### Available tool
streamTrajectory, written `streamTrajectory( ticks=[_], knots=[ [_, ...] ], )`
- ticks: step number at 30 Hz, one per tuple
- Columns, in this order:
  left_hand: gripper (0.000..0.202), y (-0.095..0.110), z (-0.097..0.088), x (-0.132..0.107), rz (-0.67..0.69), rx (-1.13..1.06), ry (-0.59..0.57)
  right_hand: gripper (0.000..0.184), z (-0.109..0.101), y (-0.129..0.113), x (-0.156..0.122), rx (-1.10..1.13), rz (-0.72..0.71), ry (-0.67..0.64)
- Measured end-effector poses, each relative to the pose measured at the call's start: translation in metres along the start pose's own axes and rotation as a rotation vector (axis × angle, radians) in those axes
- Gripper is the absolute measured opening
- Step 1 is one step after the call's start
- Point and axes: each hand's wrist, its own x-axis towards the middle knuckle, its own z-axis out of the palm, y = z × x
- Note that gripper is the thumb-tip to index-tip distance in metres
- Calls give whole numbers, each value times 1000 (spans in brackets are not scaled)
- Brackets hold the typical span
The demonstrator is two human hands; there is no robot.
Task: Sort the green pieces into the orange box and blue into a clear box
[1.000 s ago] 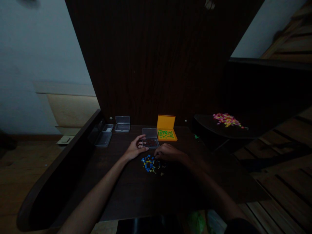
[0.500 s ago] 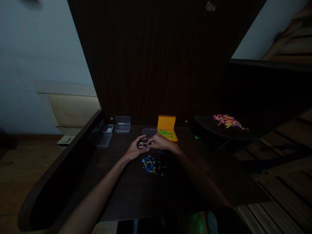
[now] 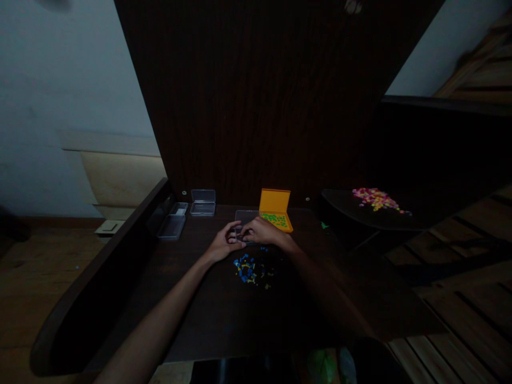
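A clear plastic box point(image 3: 247, 214) with its lid raised stands on the dark tabletop. My left hand point(image 3: 224, 242) is curled round the box's left side, steadying it with fingers and thumb. Over the same box, my right hand point(image 3: 261, 231) has its fingers pinched and pointing down inside; whatever they hold is too small and dark to make out. Just in front of the hands lies a loose pile of small blue and yellow pieces point(image 3: 245, 269). An open orange case point(image 3: 275, 200) holding small green pieces point(image 3: 276, 220) sits beyond my right hand.
Another open clear box point(image 3: 203, 208) stands at the back left, beside a clear tray point(image 3: 172, 226) near the raised side board point(image 3: 100, 272). Pink and yellow pieces point(image 3: 376, 199) are heaped on a small shelf point(image 3: 340, 202) at right. A green scrap point(image 3: 324, 225) lies near it.
The camera view has shifted slightly. Both hands stay at the clear box, with my right fingers moving only a little inside it.
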Motion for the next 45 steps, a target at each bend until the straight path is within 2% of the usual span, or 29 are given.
streamTrajectory(
  ticks=[10, 15, 20, 28, 34, 40, 45],
  knots=[
    [76, -2, -2, 1, 1, 34, 16, 18, -10, 5, -23, 56, 2, 91],
    [74, -3, -2, 0, 13, 17, 11, 18, -3, -5, -38, 89, -92, 9],
    [75, -3, -2, 0, 13, 9, 16, 21, 10, -15, -47, 37, -98, -111],
    [76, 0, 0, 0, -11, 8, 23, 22, 19, -18, -46, -50, -65, -193],
    [74, -1, -1, 0, 7, 12, 16, 20, 24, -17, -41, -49, -23, -195],
    [74, 1, -1, 0, 5, 37, 6, 18, 24, -27, -39, -75, 68, -201],
    [73, 2, -1, -1, 8, 33, 10, 17, 25, -30, -39, -74, 80, -194]
  ],
)
